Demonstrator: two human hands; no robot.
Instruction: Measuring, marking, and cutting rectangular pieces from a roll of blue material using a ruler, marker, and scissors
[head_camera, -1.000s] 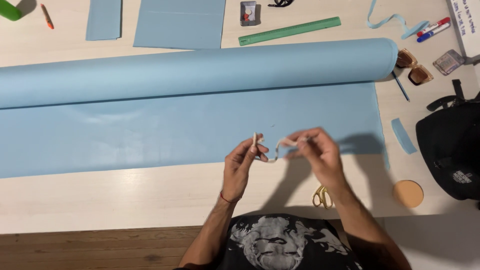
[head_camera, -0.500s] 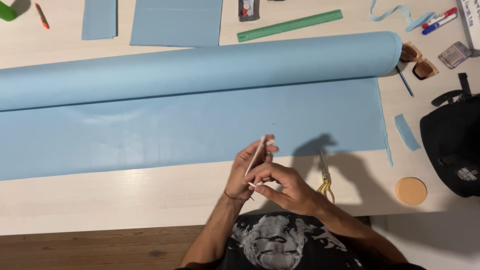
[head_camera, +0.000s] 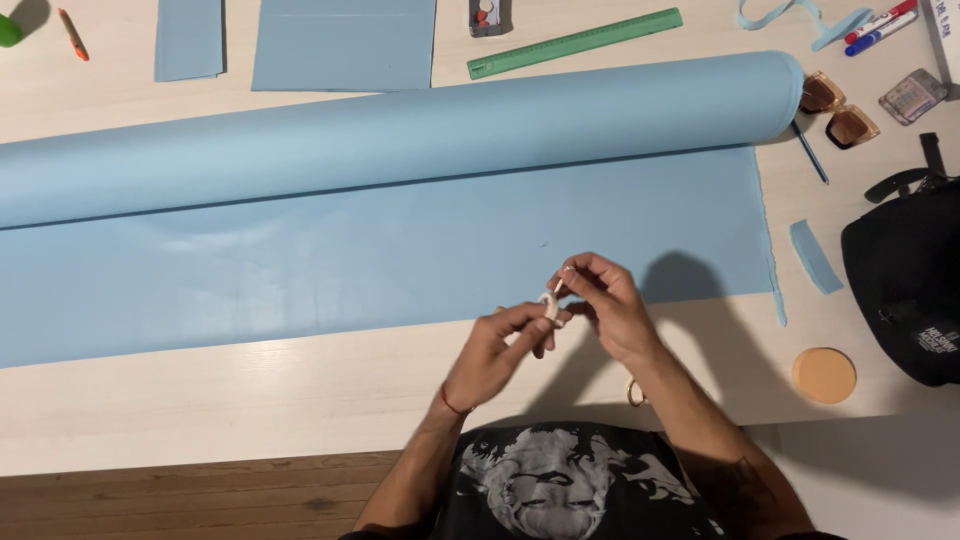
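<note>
Head view: left hand (head_camera: 497, 352) and right hand (head_camera: 605, 303) both pinch small white strip (head_camera: 549, 305) over blue sheet (head_camera: 400, 250); loose grip, strip may slip onto bench (head_camera: 250, 400).

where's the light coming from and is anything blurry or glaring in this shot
Head view: the hands' shadow falls to the right across the blue sheet, so light comes from the left; soft sheen on the sheet at left; the small pale strip between both hands is too small to resolve.

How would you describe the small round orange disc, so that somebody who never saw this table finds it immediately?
Start at the long light-blue material roll across the pale wooden table. Follow its unrolled sheet to the right edge, then go down toward the black bag. The flat round orange disc lies alone below the bag, the only round orange thing there.
</note>
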